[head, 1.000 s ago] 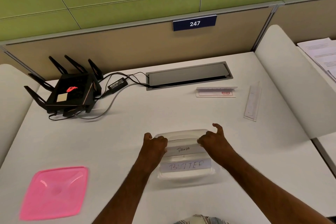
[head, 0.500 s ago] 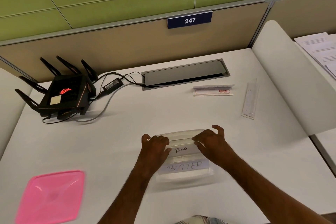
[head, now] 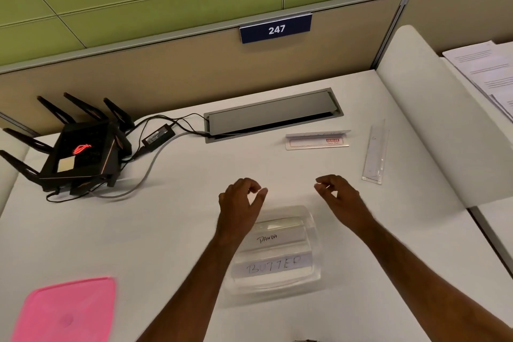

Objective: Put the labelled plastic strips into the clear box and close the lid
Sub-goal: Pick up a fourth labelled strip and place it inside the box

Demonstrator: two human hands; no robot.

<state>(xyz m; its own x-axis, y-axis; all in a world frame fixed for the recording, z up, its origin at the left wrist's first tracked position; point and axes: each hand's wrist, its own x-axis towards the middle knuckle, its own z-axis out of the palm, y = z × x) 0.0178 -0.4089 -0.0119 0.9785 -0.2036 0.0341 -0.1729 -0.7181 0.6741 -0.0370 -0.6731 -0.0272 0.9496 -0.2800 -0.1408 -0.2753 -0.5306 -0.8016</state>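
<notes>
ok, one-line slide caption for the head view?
Both hands, left and right, hover empty above the clear box holding the PANDA and BUTTER strips.

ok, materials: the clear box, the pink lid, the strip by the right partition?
Clear box: looks like thin transparent plastic, glossy; the PANDA and BUTTER labels read straight through it.
Pink lid: translucent pink plastic, smooth, with moulded ridges and rounded corners.
Strip by the right partition: clear, probably acrylic or similar rigid plastic; the table shows through and its edges catch light.
</notes>
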